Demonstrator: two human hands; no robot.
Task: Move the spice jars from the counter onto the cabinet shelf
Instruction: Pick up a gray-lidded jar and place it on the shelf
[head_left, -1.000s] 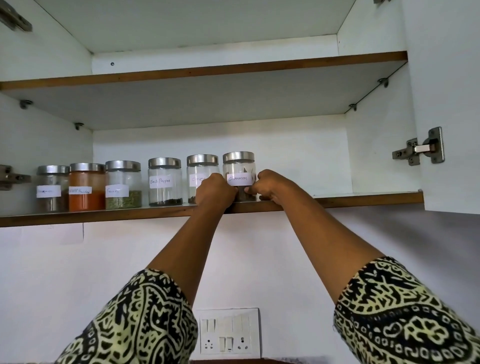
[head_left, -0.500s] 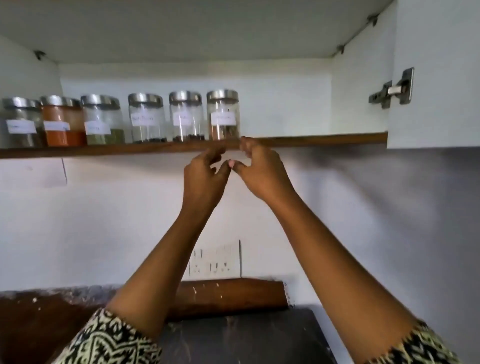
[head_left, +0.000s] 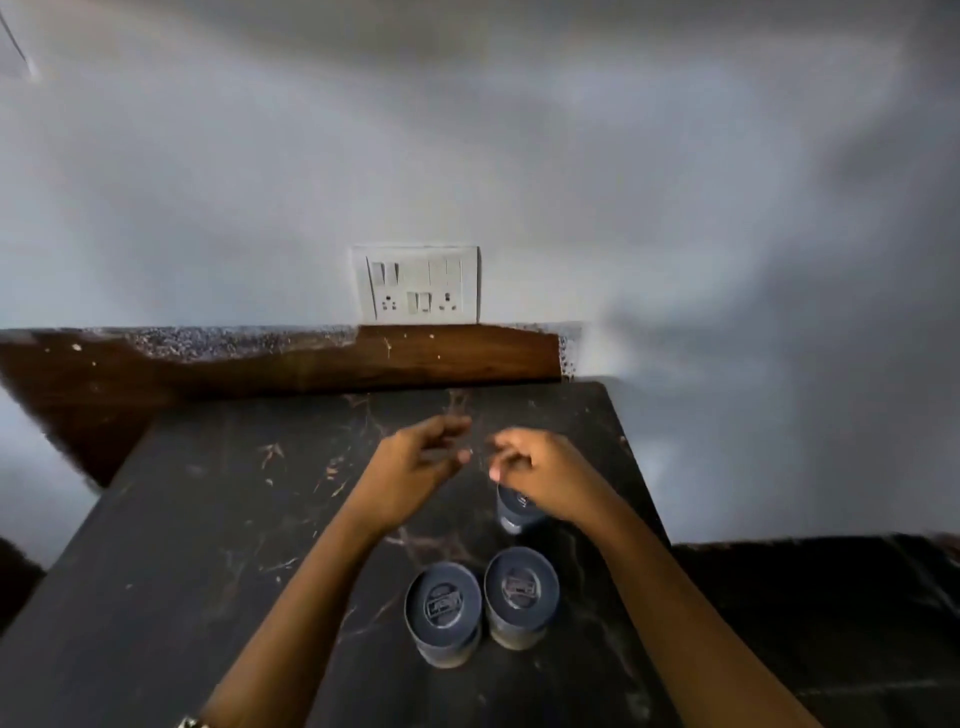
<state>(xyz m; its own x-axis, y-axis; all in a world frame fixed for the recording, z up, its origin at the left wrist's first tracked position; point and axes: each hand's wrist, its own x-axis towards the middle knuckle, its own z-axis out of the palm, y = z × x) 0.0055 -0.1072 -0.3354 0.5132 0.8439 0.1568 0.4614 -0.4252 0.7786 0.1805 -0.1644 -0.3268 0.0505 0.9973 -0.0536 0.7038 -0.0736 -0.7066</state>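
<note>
Both hands' fingers loosely apart, holding nothing — right hand (head_left: 540, 475) over far jar (head_left: 511, 512) could clip it, toppling it onto desk (head_left: 208, 519) toward near pair (head_left: 480, 603).

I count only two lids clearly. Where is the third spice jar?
In the head view, the third jar stands on the counter, partly hidden under the right hand, behind the two near jars.

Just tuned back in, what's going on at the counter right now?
A person is reaching down over the dark counter with both hands empty. The right hand hovers just above one spice jar, partly hiding it; the left hand is open beside it. Two more lidded jars stand side by side nearer the camera. No grip on any jar yet.
</note>
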